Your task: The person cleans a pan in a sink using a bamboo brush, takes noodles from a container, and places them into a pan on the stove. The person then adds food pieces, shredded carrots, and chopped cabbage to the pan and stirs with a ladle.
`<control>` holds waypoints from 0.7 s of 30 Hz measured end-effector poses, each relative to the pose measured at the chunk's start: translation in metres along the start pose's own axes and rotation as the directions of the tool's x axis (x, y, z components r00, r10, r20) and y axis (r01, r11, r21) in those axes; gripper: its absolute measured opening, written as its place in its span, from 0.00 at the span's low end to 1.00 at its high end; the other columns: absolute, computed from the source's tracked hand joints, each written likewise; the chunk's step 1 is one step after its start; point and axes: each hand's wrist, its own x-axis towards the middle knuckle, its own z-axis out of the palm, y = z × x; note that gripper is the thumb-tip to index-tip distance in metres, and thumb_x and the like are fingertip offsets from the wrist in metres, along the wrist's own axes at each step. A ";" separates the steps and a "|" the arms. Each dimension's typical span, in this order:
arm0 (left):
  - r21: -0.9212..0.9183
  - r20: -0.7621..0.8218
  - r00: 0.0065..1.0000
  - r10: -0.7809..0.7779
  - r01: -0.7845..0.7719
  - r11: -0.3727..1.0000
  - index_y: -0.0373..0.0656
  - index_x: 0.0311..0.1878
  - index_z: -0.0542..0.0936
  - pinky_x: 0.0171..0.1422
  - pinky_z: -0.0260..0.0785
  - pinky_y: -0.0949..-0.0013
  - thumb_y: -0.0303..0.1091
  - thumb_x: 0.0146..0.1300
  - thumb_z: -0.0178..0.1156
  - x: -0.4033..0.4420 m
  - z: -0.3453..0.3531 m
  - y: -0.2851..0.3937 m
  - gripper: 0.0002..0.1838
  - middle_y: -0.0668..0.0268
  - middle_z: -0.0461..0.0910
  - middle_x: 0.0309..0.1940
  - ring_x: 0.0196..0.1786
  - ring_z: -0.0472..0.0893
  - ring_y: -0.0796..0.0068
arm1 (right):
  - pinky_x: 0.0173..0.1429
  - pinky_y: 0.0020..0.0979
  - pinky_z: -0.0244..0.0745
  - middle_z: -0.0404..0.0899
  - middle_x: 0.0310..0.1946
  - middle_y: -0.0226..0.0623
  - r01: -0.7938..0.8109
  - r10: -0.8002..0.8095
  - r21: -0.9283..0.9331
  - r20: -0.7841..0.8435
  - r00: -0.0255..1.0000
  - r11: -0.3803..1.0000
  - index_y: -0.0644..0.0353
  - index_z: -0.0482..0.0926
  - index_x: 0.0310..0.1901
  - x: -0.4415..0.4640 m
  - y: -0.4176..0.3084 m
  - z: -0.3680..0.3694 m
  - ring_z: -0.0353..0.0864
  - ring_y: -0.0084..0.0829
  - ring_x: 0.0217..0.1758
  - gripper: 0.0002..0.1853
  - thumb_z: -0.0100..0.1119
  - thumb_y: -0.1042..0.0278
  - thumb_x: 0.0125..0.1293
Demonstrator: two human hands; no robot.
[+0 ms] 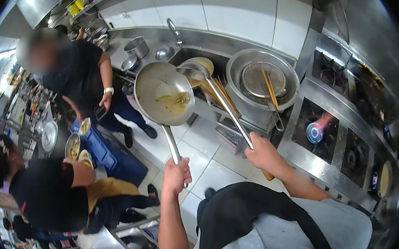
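My left hand [176,175] is closed round the long metal handle of a pan [163,85], held up over the floor. Some noodles and a greenish piece lie in yellowish liquid in the pan. In my right hand [263,152] is the handle of a long metal ladle [229,107]; a wooden end shows below the fist. The ladle's bowl is up beside the pan's right rim, near the sink [217,56]. Close by on the counter, a large metal basin [286,63] holds a round strainer [257,78] with wooden chopsticks on it.
A lit burner [314,132] glows on the stove [286,147] at right. Two people stand at left, one [76,64] with a phone, the other [48,196] near food bowls. A blue bin [116,156] stands between them and me. A pot [137,48] sits behind.
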 end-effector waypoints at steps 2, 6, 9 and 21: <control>0.135 -0.014 0.998 0.061 -0.059 0.989 0.42 0.37 0.65 0.14 0.54 0.74 0.28 0.66 0.55 0.062 -0.004 0.025 0.08 0.73 0.63 0.18 0.15 0.62 0.83 | 0.43 0.55 0.72 0.77 0.31 0.65 -0.040 0.035 -0.082 -0.067 0.997 0.996 0.69 0.68 0.39 0.037 0.006 0.017 0.78 0.61 0.34 0.12 0.53 0.70 0.58; 0.340 0.025 0.988 0.151 -0.151 0.928 0.39 0.36 0.65 0.15 0.58 0.72 0.29 0.66 0.55 0.172 -0.022 0.066 0.09 0.71 0.65 0.19 0.16 0.66 0.82 | 0.42 0.55 0.73 0.79 0.26 0.58 -0.064 0.022 -0.155 -0.257 0.966 0.986 0.69 0.68 0.38 0.118 0.003 0.057 0.79 0.60 0.34 0.10 0.54 0.73 0.57; 0.315 0.123 0.991 0.057 -0.094 0.944 0.40 0.33 0.66 0.15 0.56 0.73 0.30 0.67 0.53 0.241 -0.041 0.099 0.08 0.72 0.64 0.18 0.15 0.64 0.83 | 0.41 0.54 0.74 0.79 0.26 0.56 -0.095 0.028 -0.180 -0.345 0.938 0.979 0.67 0.69 0.39 0.197 -0.014 0.082 0.80 0.59 0.33 0.10 0.55 0.74 0.55; -0.091 0.474 0.782 -0.405 0.501 0.861 0.46 0.32 0.63 0.15 0.49 0.78 0.29 0.70 0.52 0.364 -0.104 0.185 0.10 0.75 0.59 0.18 0.15 0.56 0.85 | 0.36 0.48 0.78 0.81 0.26 0.49 -0.170 -0.049 -0.519 -0.382 0.923 0.838 0.62 0.69 0.43 0.442 -0.038 0.103 0.83 0.49 0.30 0.11 0.55 0.74 0.57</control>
